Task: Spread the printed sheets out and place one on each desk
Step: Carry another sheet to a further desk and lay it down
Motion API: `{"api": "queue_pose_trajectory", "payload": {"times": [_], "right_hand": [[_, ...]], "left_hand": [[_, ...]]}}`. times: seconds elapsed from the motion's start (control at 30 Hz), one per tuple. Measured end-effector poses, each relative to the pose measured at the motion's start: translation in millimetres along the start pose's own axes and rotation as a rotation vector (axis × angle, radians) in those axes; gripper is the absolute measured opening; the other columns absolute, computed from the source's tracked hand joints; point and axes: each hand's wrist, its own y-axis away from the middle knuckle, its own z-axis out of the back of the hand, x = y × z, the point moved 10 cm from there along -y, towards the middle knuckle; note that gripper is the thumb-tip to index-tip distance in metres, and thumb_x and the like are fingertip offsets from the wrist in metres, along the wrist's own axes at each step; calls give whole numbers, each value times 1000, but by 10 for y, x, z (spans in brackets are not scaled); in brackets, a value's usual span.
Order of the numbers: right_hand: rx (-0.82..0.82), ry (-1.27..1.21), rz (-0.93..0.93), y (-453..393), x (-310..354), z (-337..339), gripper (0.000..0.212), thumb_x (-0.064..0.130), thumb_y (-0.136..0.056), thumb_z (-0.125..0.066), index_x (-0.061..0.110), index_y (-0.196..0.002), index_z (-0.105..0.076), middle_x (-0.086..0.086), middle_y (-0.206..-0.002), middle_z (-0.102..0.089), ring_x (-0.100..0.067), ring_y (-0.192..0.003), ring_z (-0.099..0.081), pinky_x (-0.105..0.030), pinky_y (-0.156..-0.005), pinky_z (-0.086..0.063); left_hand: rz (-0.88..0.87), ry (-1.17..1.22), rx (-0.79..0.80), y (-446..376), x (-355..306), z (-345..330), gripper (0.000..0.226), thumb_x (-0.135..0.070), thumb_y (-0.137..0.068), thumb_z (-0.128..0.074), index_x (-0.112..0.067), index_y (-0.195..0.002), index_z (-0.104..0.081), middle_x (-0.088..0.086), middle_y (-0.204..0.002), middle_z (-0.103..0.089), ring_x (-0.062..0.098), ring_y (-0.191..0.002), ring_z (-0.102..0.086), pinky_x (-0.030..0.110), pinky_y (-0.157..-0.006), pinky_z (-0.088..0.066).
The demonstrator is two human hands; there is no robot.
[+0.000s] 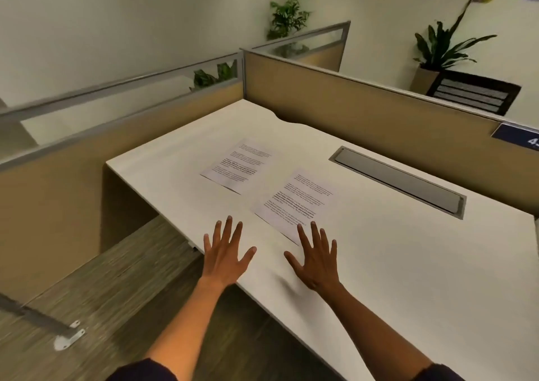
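Looking at two sheets on one desk (379, 264): near sheet (294, 202) just ahead of the right hand (313, 259), its front corner at or under the right fingertips (312, 225) — can't tell if they touch. Far sheet (240, 164) well ahead of the left hand (226, 253), apart from the near one, not overlapping.

Both hands flat, fingers splayed, palms down, holding nothing. Left hand sits at the desk's front edge, right hand fully over the top.

Progress, my read: spreading looks done, since the sheets lie separate and face up. Distribution isn't: two sheets on one desk means at least one still has to go elsewhere. No other desktop visible, so can't say how many are served.

Desk: plain white top, smooth, sheets should slide easily and may need a fingertip under a corner to lift. Grey cable tray (399, 180) ahead and to the right of the right hand. Tan partitions (350, 100) behind and left of the desk, glass strip on top. Plants (446, 47) beyond the partitions, carpet (116, 287) below the left hand.
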Motion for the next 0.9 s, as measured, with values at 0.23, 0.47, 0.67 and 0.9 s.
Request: {"api": "queue_pose_trajectory", "payload": {"times": [0.23, 0.47, 0.67, 0.9], "right_hand": [[-18, -35, -223, -395, -253, -48, 84, 77, -86, -23, 38, -152, 9, -3, -165, 9, -30, -152, -1, -57, -121, -5], [5, -84, -361, -997, -585, -156, 91, 81, -82, -28, 37, -152, 11, -5, -165, 10, -30, -152, 1, -57, -121, -5], [8, -177, -443, -1516, -833, -161, 101, 85, -76, -36, 37, -153, 9, -6, -165, 10, -30, -152, 4, -56, -121, -2], [55, -154, -439, -1750, -1078, -255, 108, 88, -71, -37, 36, -152, 11, -5, -165, 10, -26, -152, 9, -57, -120, 4]], "left_hand": [[-143, 1, 64, -673, 36, -86, 83, -72, -89, -18, -28, -154, 8, 2, -161, 22, 27, -150, 16, 55, -120, 3], [-247, -5, 166, -1316, -78, -376, 83, -73, -88, -15, -30, -153, 11, 1, -161, 24, 24, -149, 19, 54, -120, 7], [-353, -83, 320, -2067, -278, -458, 87, -68, -91, -33, -28, -153, 11, 2, -162, 22, 24, -149, 19, 52, -119, 9], [-452, -32, 418, -2466, -584, -545, 100, -70, -83, -51, -26, -154, 4, 2, -163, 17, 23, -150, 17, 51, -121, 7]]}}
